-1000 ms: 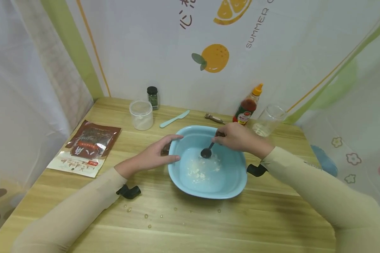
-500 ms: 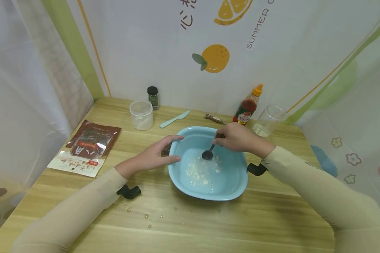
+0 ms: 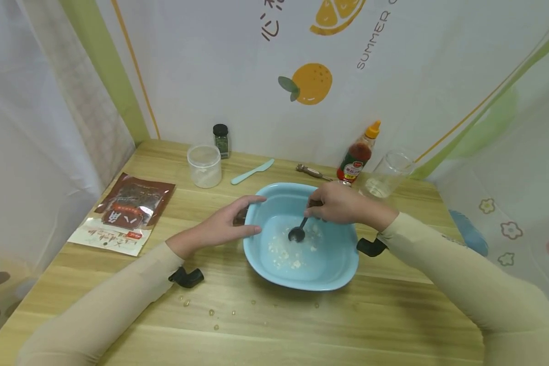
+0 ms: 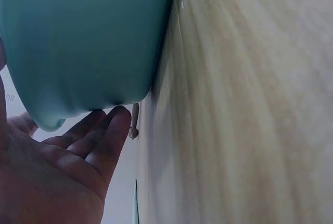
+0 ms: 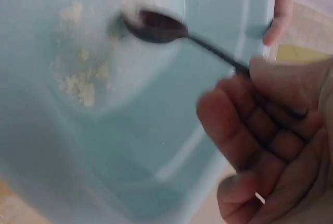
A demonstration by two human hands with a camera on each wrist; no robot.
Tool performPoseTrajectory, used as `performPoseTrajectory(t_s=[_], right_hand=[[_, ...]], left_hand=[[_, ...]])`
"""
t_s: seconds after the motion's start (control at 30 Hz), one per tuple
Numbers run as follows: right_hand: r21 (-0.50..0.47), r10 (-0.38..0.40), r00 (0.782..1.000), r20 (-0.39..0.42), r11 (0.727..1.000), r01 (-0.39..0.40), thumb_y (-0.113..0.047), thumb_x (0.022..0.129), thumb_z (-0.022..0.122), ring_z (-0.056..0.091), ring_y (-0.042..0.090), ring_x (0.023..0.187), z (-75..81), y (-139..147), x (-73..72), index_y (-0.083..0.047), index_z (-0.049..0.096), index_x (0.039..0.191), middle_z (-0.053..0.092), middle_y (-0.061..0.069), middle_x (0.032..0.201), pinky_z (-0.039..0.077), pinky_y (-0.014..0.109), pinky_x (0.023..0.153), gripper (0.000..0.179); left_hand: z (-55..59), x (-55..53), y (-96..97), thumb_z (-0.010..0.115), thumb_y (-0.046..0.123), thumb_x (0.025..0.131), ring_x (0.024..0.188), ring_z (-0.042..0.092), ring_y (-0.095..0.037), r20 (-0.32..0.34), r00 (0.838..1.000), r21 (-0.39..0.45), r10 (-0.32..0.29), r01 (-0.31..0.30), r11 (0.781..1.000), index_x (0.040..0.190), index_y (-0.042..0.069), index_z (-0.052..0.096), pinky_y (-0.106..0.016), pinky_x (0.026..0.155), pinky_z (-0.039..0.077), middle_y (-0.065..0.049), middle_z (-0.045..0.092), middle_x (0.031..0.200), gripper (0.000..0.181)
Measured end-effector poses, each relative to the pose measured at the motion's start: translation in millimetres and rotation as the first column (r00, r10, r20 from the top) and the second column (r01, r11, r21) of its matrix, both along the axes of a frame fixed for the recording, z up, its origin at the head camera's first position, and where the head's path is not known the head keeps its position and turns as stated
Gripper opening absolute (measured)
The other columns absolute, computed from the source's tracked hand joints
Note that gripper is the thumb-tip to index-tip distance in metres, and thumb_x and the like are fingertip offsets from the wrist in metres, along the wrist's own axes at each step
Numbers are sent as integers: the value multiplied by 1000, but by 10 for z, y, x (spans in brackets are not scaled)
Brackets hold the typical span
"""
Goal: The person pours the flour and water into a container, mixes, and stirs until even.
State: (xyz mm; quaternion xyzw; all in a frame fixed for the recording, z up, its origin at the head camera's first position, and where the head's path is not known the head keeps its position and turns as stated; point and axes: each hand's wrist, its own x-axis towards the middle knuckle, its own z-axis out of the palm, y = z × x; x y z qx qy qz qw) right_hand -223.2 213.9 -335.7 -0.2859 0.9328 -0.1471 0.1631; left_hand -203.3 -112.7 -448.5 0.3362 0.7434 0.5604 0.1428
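In the head view a light blue basin (image 3: pixel 302 282) stands on the wooden table, with watery liquid and white powder clumps (image 3: pixel 285 256) on its bottom. My left hand (image 3: pixel 219 221) holds the basin's left side, thumb and index finger at the rim. The left wrist view has its other fingers (image 4: pixel 112 135) against the outer wall. My right hand (image 3: pixel 340 203) pinches the handle of a small dark spoon (image 3: pixel 297 234) between thumb and fingers. The spoon's bowl is low in the basin beside the clumps, and blurred in the right wrist view.
Behind the basin are a clear tub (image 3: pixel 204 168), a dark-capped spice jar (image 3: pixel 221 141), a mint-green knife (image 3: pixel 252 172), a brown-handled utensil (image 3: pixel 313 172), a red sauce bottle (image 3: pixel 357 157) and a clear cup (image 3: pixel 386 175). A brown-and-white packet (image 3: pixel 125 213) lies left. Drops (image 3: pixel 211 312) dot the front.
The spoon moves about within the basin, now slightly lower and left of where it was half a second ago. The powder clumps have shifted a little. My left hand stays put.
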Motion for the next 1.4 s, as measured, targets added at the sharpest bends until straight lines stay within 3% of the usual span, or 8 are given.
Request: performPoseTrajectory(t_s=[0.17, 0.3, 0.5, 0.73, 0.9, 1.0, 1.27, 1.4], right_hand=[[34, 31, 1000, 1, 999, -31, -21, 105, 80, 65, 10, 64, 29, 40, 24, -10, 83, 95, 72, -3, 74, 55, 33, 63, 15], [7, 24, 999, 44, 1000, -25, -24, 107, 77, 67, 11, 67, 6, 28, 5, -10, 84, 100, 73, -3, 77, 56, 33, 63, 17], [13, -41, 996, -77, 999, 43, -23, 107, 77, 61, 12, 62, -16, 61, -19, -10, 85, 99, 68, -6, 71, 51, 32, 60, 16], [-17, 22, 999, 50, 1000, -21, -25, 109, 74, 66, 12, 66, -17, 13, -1, -9, 84, 102, 73, -3, 74, 54, 33, 61, 21], [-10, -87, 995, -45, 996, 87, -24, 109, 75, 66, 13, 63, -25, -6, -31, -6, 84, 99, 70, -3, 71, 54, 34, 61, 22], [-15, -123, 992, -40, 992, 122, -24, 108, 75, 67, 14, 64, -27, -6, -37, -5, 83, 99, 72, -1, 71, 56, 34, 62, 22], [-32, 7, 999, 34, 999, -6, -23, 108, 76, 63, 12, 65, -19, -15, -27, -9, 84, 99, 69, -4, 71, 52, 33, 63, 18], [-8, -12, 1000, -11, 1000, 12, -22, 108, 76, 63, 13, 62, -20, 47, -69, -8, 82, 95, 67, -5, 67, 52, 33, 62, 19]], left_hand=[[0, -6, 4, 75, 17, 106, 141, 63, -42, -13, 1000, -10, 2, -3, 1000, 168, 7, 40, -47, 109, 60, -24, 52, 163, 72], [-14, -11, 10, 76, 17, 106, 139, 65, -39, -8, 1000, -21, 5, -5, 1000, 169, 8, 41, -45, 108, 61, -22, 54, 161, 73], [-28, -10, 9, 76, 16, 106, 139, 65, -38, -8, 1000, -20, 6, -6, 1000, 169, 9, 41, -44, 106, 62, -21, 55, 160, 73], [-18, -5, -3, 75, 16, 106, 138, 65, -41, -4, 1000, 1, 3, -3, 1000, 168, 9, 41, -45, 106, 62, -24, 55, 159, 72], [-39, -10, 5, 75, 17, 106, 138, 65, -38, 4, 1000, -9, 0, 0, 1000, 169, 11, 41, -43, 105, 63, -22, 56, 159, 72], [-49, -12, 6, 75, 17, 106, 139, 64, -38, 2, 1000, -14, 4, -4, 1000, 169, 11, 41, -44, 106, 62, -21, 55, 159, 72], [-22, -3, 11, 75, 16, 106, 141, 62, -41, -4, 1000, -4, 0, 0, 1000, 168, 8, 41, -50, 111, 58, -23, 53, 161, 71], [-28, -4, 7, 75, 16, 105, 142, 62, -41, -3, 1000, -7, 4, -4, 1000, 168, 8, 42, -50, 112, 58, -23, 54, 161, 71]])
